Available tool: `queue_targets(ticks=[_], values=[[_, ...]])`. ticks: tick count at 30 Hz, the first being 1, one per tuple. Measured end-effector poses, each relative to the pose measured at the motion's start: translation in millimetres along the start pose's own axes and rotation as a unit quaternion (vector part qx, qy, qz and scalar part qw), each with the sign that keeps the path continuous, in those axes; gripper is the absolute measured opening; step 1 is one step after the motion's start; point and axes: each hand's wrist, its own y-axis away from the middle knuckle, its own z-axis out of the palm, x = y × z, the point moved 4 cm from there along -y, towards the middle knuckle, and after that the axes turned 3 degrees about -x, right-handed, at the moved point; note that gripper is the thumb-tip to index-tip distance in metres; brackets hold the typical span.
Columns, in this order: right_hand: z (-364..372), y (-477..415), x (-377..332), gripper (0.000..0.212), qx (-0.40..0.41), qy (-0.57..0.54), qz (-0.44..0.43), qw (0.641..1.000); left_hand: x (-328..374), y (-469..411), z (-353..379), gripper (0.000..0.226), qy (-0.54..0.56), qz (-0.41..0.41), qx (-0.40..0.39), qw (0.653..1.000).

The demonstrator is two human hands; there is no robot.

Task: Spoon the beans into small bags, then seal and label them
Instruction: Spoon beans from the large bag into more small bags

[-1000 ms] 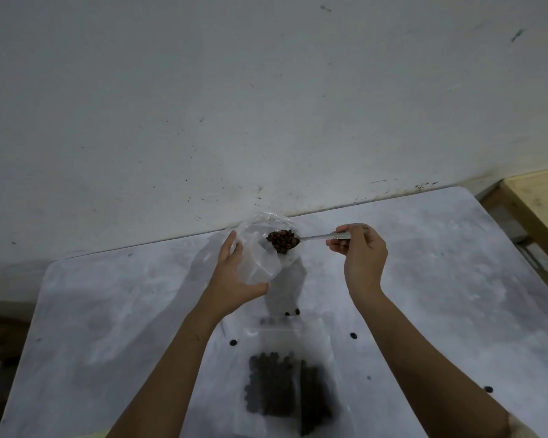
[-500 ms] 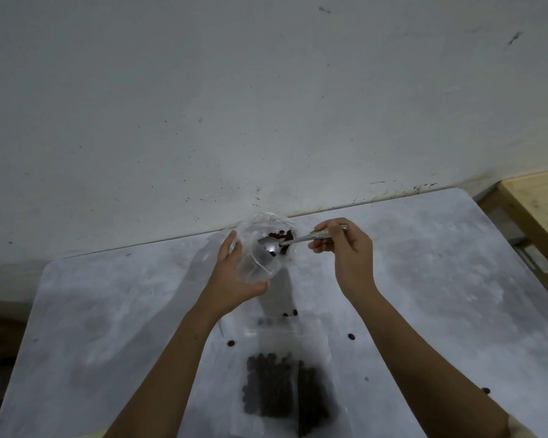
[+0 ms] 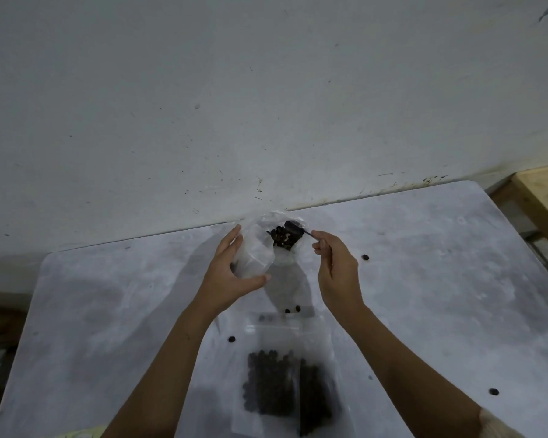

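My left hand [image 3: 231,273] holds a small clear plastic bag [image 3: 257,248] upright above the table, its mouth spread wide. Dark beans [image 3: 282,238] sit inside the bag near the top. My right hand [image 3: 336,263] pinches the handle of a metal spoon [image 3: 295,228], whose bowl is tipped over the bag's mouth, just above the beans. A larger clear bag of dark beans [image 3: 279,384] lies flat on the table close to me, between my forearms.
The grey mottled table [image 3: 440,279] butts against a white wall. Loose beans lie scattered on it, two [image 3: 293,309] near the flat bag, one [image 3: 232,339] at its left, others [image 3: 365,257] to the right. A wooden bench [image 3: 544,200] stands at the far right.
The spoon was carried over to the bag's mouth full of beans, then tipped. The beans have dropped into the bag and the spoon's bowl now faces down.
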Motion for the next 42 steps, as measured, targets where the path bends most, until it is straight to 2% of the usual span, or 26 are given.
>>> queue_targets(ticks=[4,8,16,21,24,30,38,42], values=[[2.9,3.7,9.3,0.029,0.039,-0.015,0.03,0.999,6.1,1.7,1.7,0.085,0.029,0.008,-0.011,0.999],[9.3,14.2,21.8,0.027,0.121,-0.126,0.116,0.978,11.3,1.2,6.2,0.094,0.047,0.006,-0.041,0.998],[26.5,14.2,35.8,0.028,0.192,-0.368,0.271,0.868,8.9,0.4,7.8,0.098,0.041,0.007,-0.053,0.998],[26.6,4.7,37.7,0.027,0.186,-0.426,0.337,0.819,5.2,2.0,9.1,0.099,0.026,0.006,-0.046,0.999],[24.1,-0.4,34.9,0.027,0.181,-0.432,0.331,0.819,4.0,0.3,10.4,0.096,-0.013,0.015,-0.027,0.999],[2.7,-7.7,27.3,0.027,0.191,-0.404,0.299,0.843,-1.1,-1.3,11.4,0.097,-0.071,0.005,0.001,0.997],[-39.1,-12.8,1.2,0.029,0.228,-0.369,0.205,0.877,-2.4,-2.1,11.9,0.098,-0.064,0.016,0.009,0.998],[-46.9,-14.1,-17.5,0.03,0.202,-0.351,0.144,0.903,-3.1,-1.6,10.8,0.098,-0.065,0.023,0.014,0.997]])
